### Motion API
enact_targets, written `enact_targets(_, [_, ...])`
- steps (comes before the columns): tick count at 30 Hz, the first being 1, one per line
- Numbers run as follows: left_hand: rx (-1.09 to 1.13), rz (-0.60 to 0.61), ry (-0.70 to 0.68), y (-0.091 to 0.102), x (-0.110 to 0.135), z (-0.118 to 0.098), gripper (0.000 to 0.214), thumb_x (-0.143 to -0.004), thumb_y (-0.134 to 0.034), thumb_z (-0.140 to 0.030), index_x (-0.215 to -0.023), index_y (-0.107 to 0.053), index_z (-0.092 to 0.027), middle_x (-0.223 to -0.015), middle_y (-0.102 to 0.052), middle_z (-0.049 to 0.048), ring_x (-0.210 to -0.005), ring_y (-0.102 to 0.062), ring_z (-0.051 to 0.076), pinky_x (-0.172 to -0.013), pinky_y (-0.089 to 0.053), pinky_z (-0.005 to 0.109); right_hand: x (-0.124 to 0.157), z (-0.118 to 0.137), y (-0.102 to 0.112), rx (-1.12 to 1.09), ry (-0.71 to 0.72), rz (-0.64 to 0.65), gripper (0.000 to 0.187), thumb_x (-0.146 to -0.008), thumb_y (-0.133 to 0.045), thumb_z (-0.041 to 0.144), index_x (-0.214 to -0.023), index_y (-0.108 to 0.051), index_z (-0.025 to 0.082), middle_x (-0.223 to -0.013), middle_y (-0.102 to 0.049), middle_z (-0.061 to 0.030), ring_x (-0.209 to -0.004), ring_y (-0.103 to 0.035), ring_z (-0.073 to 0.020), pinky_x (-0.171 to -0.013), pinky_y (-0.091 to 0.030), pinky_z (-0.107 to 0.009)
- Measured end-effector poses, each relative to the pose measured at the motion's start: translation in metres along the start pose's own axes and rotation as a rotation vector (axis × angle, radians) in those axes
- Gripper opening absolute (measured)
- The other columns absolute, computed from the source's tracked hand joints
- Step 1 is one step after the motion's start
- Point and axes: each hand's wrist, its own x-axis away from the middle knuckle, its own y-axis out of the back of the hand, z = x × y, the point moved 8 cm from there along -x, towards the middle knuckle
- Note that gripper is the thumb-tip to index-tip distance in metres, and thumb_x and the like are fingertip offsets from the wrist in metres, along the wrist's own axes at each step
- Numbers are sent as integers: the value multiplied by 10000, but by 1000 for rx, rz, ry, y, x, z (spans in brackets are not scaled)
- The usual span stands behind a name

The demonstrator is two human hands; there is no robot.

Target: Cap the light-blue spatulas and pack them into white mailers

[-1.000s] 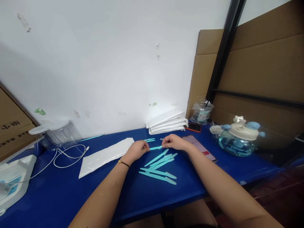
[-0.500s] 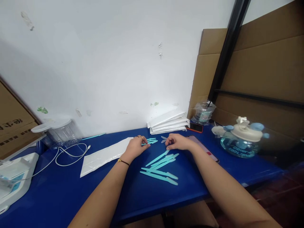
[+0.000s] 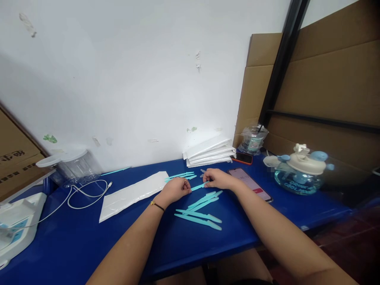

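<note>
A turquoise eyebrow razor (image 3: 197, 187) spans the gap between my two hands. My left hand (image 3: 177, 188) pinches its handle end, while my right hand (image 3: 218, 179) has fingertips closed on the other end. Several more turquoise eyebrow razors (image 3: 200, 217) lie loosely fanned on the blue tabletop in front of my hands. Behind my left hand rests another small group of razors (image 3: 181, 175), partly hidden by it. Small translucent pieces (image 3: 203, 172) lie just beyond my right fingers, partly covered.
Left of my hands lies a flat white packet (image 3: 130, 197); folded white packets (image 3: 210, 152) are stacked by the wall. A phone (image 3: 251, 185) sits under my right forearm. Farther right stands a water bottle (image 3: 301, 170). A white cable (image 3: 89, 194) and a white device (image 3: 22, 227) are at left.
My left hand has moved right and nearer, onto the razor's handle. My right hand has lifted one razor off the fanned group and shifted slightly back with it.
</note>
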Motion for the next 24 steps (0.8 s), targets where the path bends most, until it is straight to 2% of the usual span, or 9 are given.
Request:
enact_targets(3, [-64,-32,-17,7,0,-3,115,-764,-560,-306,-765,-624,-210,-734,-652,-15,-650,-562,121,-543,-351,211,-2,-4,-6,-113,-27,77,171,-688,-688,332,-730,-659,169,-715,-590,-7,-616,-531,-119,-550,-373,-215])
enact_targets(5, [-131,-84,-27,15,0,-2,92,-768,-563,-280,-759,-622,-209,-744,-652,-10,-674,-570,128,-563,-355,220,-3,-13,-6,-203,-85,75,183,-676,-693,338,-714,-659,162,-643,-608,1,-585,-548,-123,-533,-376,-215])
enact_targets(9, [-260,-222,25,37,2,14,81,-787,-552,-254,-775,-620,-212,-780,-652,1,-726,-587,150,-615,-371,244,-5,-35,11,-240,-202,-107,214,-637,-720,349,-686,-672,146,-636,-654,-17,-580,-561,-128,-539,-385,-222])
enact_targets(12, [-308,-283,77,45,4,27,102,-780,-575,-278,-849,-627,-223,-865,-649,15,-802,-596,172,-670,-395,259,0,-37,22,-197,-218,-174,264,-620,-730,381,-722,-682,143,-643,-649,-18,-580,-546,-129,-526,-377,-222])
enact_targets(14, [-305,-318,86,48,5,28,167,-768,-593,-291,-920,-623,-228,-924,-641,27,-861,-593,184,-712,-407,265,3,-25,20,-204,-155,-90,267,-636,-718,387,-748,-687,146,-694,-650,-25,-618,-555,-133,-543,-389,-221])
enact_targets(16, [-266,-341,64,48,7,22,196,-769,-588,-310,-944,-622,-228,-936,-636,30,-878,-589,185,-725,-412,263,8,-9,10,-204,-76,89,268,-637,-720,390,-764,-698,155,-745,-646,-29,-644,-557,-134,-551,-397,-219])
enact_targets(19, [-155,-277,2,40,10,5,222,-800,-531,-393,-884,-639,-219,-871,-639,23,-791,-590,166,-660,-411,249,14,7,-6,-155,-7,285,262,-636,-727,389,-767,-701,164,-748,-621,-24,-638,-538,-130,-543,-394,-218])
enact_targets(22, [-26,-113,-49,22,11,-12,315,-805,-490,-479,-854,-650,-213,-794,-647,10,-687,-576,143,-575,-389,233,11,11,-13,-126,29,296,215,-697,-684,368,-760,-680,163,-744,-601,-22,-645,-529,-129,-553,-392,-218])
enact_targets(24, [14,-22,-72,11,11,-19,306,-785,-511,-476,-836,-654,-211,-758,-649,1,-653,-565,134,-549,-375,224,8,11,-14,-114,37,264,192,-725,-660,352,-764,-664,164,-729,-589,-17,-635,-519,-125,-543,-380,-215])
